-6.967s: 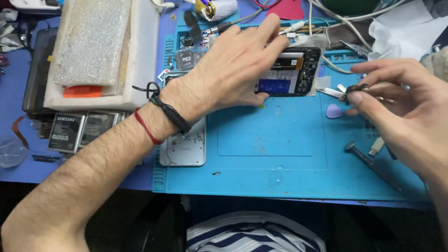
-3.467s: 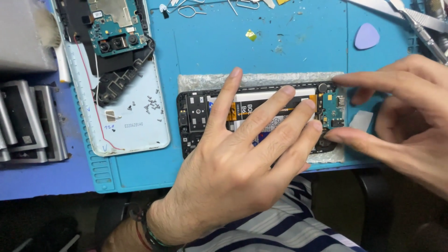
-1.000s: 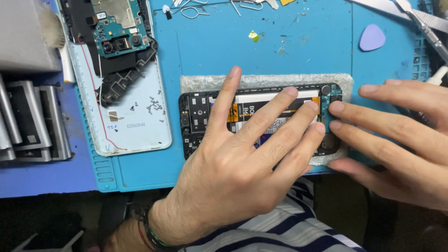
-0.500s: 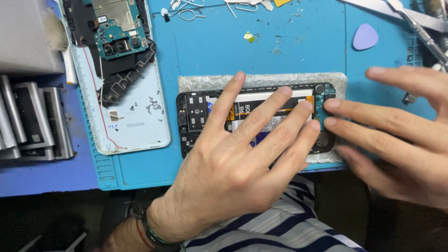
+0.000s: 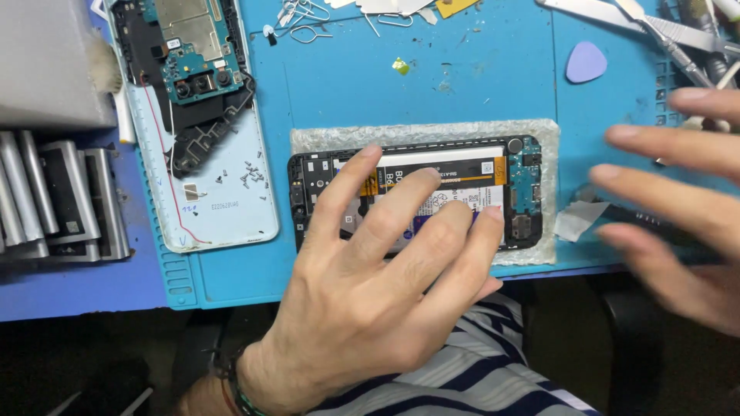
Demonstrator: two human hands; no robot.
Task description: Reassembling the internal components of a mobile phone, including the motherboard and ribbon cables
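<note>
An opened phone [image 5: 524,192] with its battery and blue circuit board exposed lies on a grey foam pad [image 5: 420,132] on the blue work mat [image 5: 462,85]. My left hand [image 5: 385,285] rests on the phone with spread fingers, fingertips pressing the battery area. My right hand [image 5: 678,208] hovers open to the right of the phone, fingers apart, above a small piece of grey tape [image 5: 578,219] and a dark tool lying under the fingers. It holds nothing.
A white phone back cover [image 5: 223,208] with loose screws and a detached black frame with board [image 5: 189,69] lie left. Several grey batteries [image 5: 62,200] stand at far left. A purple pick [image 5: 586,62], tweezers [image 5: 663,35] and metal clips [image 5: 301,15] lie at the back.
My right hand has pulled away from the phone's right end and moved rightward, fingers spread. My left hand stays on the phone.
</note>
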